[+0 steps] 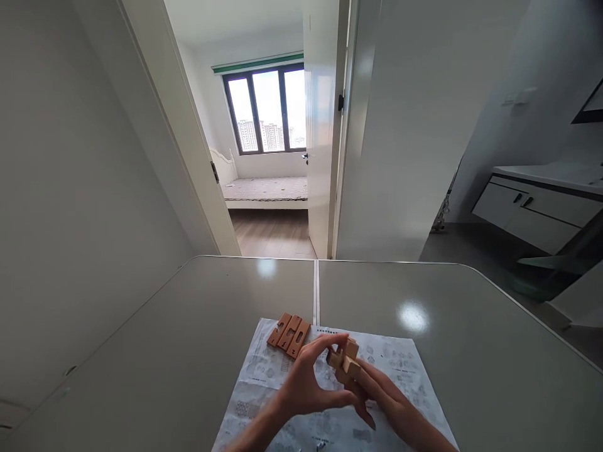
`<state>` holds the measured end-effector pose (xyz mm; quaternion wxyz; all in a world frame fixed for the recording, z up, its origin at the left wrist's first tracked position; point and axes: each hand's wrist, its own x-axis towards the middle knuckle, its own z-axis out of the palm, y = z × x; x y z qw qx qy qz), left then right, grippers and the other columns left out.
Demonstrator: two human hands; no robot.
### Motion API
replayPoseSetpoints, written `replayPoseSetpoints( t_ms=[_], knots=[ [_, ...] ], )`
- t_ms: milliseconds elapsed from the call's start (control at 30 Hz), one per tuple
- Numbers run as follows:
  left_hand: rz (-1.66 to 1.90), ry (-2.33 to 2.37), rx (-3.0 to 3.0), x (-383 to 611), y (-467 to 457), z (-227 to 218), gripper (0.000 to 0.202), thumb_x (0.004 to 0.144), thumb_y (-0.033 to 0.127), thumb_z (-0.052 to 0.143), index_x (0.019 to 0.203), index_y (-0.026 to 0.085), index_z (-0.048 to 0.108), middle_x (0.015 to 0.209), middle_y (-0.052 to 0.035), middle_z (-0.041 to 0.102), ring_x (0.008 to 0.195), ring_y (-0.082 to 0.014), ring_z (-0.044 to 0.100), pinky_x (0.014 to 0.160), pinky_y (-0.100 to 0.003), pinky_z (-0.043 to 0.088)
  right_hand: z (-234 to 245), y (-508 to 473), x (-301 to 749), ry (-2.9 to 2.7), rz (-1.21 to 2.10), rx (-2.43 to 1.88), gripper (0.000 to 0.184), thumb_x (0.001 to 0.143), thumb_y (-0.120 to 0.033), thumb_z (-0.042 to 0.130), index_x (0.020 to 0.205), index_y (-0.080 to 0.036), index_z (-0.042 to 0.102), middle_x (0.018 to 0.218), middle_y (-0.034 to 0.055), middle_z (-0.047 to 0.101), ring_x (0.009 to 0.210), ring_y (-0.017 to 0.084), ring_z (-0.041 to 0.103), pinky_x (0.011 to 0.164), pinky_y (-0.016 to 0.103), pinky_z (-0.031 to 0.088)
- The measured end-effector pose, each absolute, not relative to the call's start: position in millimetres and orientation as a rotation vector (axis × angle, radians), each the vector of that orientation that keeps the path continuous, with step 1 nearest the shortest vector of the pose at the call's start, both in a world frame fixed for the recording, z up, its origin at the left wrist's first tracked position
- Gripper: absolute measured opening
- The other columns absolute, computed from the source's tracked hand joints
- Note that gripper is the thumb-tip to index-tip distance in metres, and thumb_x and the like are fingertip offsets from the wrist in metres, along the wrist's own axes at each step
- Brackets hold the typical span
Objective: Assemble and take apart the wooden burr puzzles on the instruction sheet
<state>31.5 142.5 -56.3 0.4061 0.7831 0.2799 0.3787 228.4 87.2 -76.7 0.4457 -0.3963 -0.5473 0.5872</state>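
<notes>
A light wooden burr puzzle (350, 365), made of crossed square bars, is raised over the printed sheet between both hands. My right hand (384, 392) grips it from the right and below, with part of the fingers hidden behind it. From the left, my left hand (306, 383) arches in a wide C. Its fingertips touch the upper left of the puzzle, while its thumb stretches out below, close to my right fingers. Left of the hands, three flat reddish-brown wooden pieces (288, 335) with cut-out slots and numbers lie side by side on the sheet (396, 358).
The paper sheet with small puzzle drawings lies on a grey glossy table (211, 326), which has a pale seam (316, 292) down the middle. Beyond it, an open door (325, 157) shows a bed (268, 190) and a window. A white cabinet (532, 207) hangs at the right.
</notes>
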Motion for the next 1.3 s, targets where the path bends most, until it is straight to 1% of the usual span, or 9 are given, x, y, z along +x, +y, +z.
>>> replayPoseSetpoints(
  t_ms=[67,167,267,400,567,733,833,1133,1300],
  knots=[
    [0.934,0.719,1.942,31,142,-59,0.077,0.073,0.040,0.086,0.142,0.025,0.057,0.137,-0.0115,0.066,0.124,-0.0312,0.063,0.110,-0.043,0.047,-80,88,228,-1.440,1.385,-0.995,0.048,0.100,-0.066,0.046,0.098,-0.022,0.066,0.071,0.0020,0.061,0.068,0.020,0.056,0.074,0.034,0.049],
    [0.897,0.708,1.908,31,142,-61,0.076,0.077,0.040,0.083,0.146,0.024,0.054,0.143,-0.0127,0.062,0.124,-0.0309,0.062,0.109,-0.042,0.048,-92,89,226,-1.546,1.386,-0.954,0.044,0.106,-0.058,0.040,0.094,-0.020,0.060,0.058,-0.0046,0.048,0.052,0.013,0.040,0.061,0.029,0.041],
    [0.867,0.739,1.926,29,144,-61,0.074,0.077,0.037,0.083,0.145,0.024,0.056,0.135,-0.0111,0.069,0.121,-0.0300,0.065,0.107,-0.041,0.049,-104,90,223,-1.591,1.346,-0.933,0.042,0.107,-0.055,0.040,0.093,-0.019,0.056,0.060,-0.0047,0.048,0.052,0.012,0.038,0.057,0.027,0.037],
    [0.847,0.793,2.013,29,144,-61,0.075,0.072,0.033,0.088,0.140,0.025,0.059,0.131,-0.0091,0.071,0.120,-0.0300,0.066,0.108,-0.041,0.048,-110,94,224,-1.611,1.287,-0.959,0.038,0.106,-0.053,0.041,0.104,-0.019,0.057,0.070,-0.0014,0.052,0.056,0.013,0.042,0.054,0.026,0.038],
    [0.848,0.733,2.088,32,141,-63,0.078,0.067,0.032,0.091,0.139,0.026,0.060,0.132,-0.0090,0.071,0.122,-0.0295,0.065,0.107,-0.038,0.049,-109,97,230,-1.752,1.057,-0.977,0.036,0.104,-0.050,0.045,0.090,-0.020,0.061,0.084,0.0061,0.063,0.072,0.020,0.053,0.069,0.031,0.047],
    [0.863,0.683,2.134,31,142,-66,0.077,0.068,0.034,0.091,0.138,0.027,0.060,0.130,-0.0076,0.071,0.121,-0.0278,0.066,0.108,-0.036,0.049,-104,98,232,-1.811,1.052,-0.953,0.031,0.105,-0.039,0.042,0.091,-0.020,0.062,0.089,0.0064,0.065,0.078,0.021,0.055,0.075,0.030,0.048],
    [0.861,0.677,2.145,31,143,-67,0.076,0.067,0.035,0.091,0.137,0.027,0.061,0.130,-0.0070,0.072,0.120,-0.0274,0.066,0.107,-0.035,0.049,-101,98,233,-1.819,1.066,-0.928,0.029,0.105,-0.036,0.044,0.091,-0.020,0.063,0.090,0.0065,0.066,0.080,0.021,0.057,0.077,0.030,0.048],
    [0.849,0.706,2.102,33,141,-65,0.068,0.065,0.036,0.092,0.127,0.023,0.067,0.121,-0.0065,0.076,0.110,-0.0263,0.070,0.101,-0.033,0.050,-103,100,240,-1.865,1.125,-0.958,0.035,0.104,-0.042,0.047,0.086,-0.019,0.065,0.083,0.0053,0.066,0.076,0.020,0.058,0.075,0.030,0.050],
    [0.802,0.689,2.069,32,141,-64,0.063,0.066,0.038,0.090,0.123,0.023,0.069,0.120,-0.0064,0.076,0.108,-0.0259,0.070,0.099,-0.032,0.050,-98,99,239,-1.876,1.161,-0.920,0.034,0.104,-0.041,0.047,0.090,-0.018,0.068,0.086,0.0050,0.068,0.078,0.020,0.059,0.077,0.029,0.050]
  ],
)
